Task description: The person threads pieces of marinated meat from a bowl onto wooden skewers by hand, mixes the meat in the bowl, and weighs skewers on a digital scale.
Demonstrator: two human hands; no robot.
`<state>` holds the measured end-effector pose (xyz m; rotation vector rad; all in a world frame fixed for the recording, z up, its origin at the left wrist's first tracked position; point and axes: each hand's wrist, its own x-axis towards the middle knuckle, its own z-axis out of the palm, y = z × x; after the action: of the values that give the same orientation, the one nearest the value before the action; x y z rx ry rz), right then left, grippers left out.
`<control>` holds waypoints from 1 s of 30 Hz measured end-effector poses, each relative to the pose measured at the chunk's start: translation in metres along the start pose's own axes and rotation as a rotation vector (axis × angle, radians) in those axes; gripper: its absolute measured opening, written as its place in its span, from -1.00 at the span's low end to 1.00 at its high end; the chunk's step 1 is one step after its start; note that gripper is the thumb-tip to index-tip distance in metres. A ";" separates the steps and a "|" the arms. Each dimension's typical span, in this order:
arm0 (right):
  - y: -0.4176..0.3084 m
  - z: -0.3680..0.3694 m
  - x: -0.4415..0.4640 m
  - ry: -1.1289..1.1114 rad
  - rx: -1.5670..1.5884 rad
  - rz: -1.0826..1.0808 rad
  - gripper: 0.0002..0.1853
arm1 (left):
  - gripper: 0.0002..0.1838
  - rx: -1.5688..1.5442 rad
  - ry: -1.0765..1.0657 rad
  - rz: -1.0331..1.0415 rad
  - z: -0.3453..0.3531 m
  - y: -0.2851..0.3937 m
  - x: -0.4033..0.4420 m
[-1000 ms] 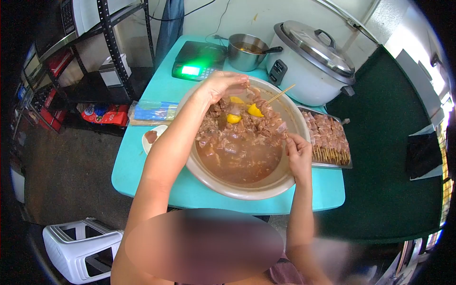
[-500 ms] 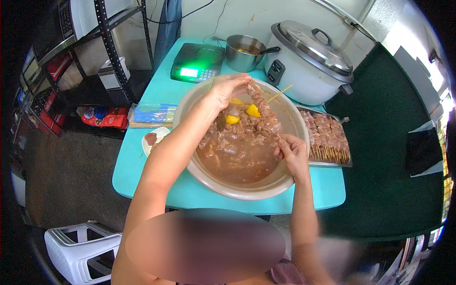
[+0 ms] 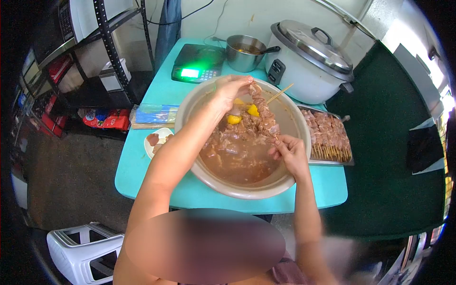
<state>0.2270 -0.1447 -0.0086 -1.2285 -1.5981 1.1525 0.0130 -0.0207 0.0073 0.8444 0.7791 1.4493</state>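
A large off-white basin [image 3: 190, 99] holds raw meat pieces [image 3: 242, 152] in brownish liquid, with yellow citrus pieces [image 3: 253, 110] among them. Over it, a meat skewer [image 3: 264, 110] slants between my two hands. My left hand [image 3: 230, 92] is closed at its upper end, fingertips on the topmost meat. Down at the lower end, my right hand [image 3: 290, 154] pinches the skewer just below the last piece. A separate bamboo stick [image 3: 281, 93] pokes up behind the meat; its lower end is hidden.
Right of the basin, a metal tray [image 3: 327, 163] carries rows of finished meat skewers [image 3: 327, 133]. A lit scale [image 3: 197, 61], a steel pot [image 3: 242, 50] and a big rice cooker [image 3: 304, 71] stand behind. A small white dish [image 3: 148, 149] and packaged sticks [image 3: 154, 116] lie left. A white stool [image 3: 83, 251] stands on the floor.
The view has shifted slightly. Both hands keep hold of the meat skewer in nearly the same place; the right fingers have moved a little at its lower end.
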 end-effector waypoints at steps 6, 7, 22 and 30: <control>0.003 -0.001 0.002 -0.011 0.004 -0.001 -0.84 | -0.80 0.019 -0.024 0.022 0.000 -0.003 0.000; 0.004 -0.002 0.002 -0.015 -0.008 -0.014 -0.83 | -0.80 0.024 -0.035 0.033 0.001 -0.003 0.000; 0.013 -0.003 0.008 0.072 -0.073 -0.029 -0.85 | -0.76 0.112 -0.089 0.006 -0.004 -0.003 0.001; 0.013 -0.003 0.017 0.280 -0.331 -0.164 -0.88 | -0.81 -0.038 -0.061 -0.044 -0.008 -0.004 0.009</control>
<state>0.2297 -0.1263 -0.0196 -1.3696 -1.6776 0.5973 0.0077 -0.0109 0.0002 0.8336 0.7176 1.3896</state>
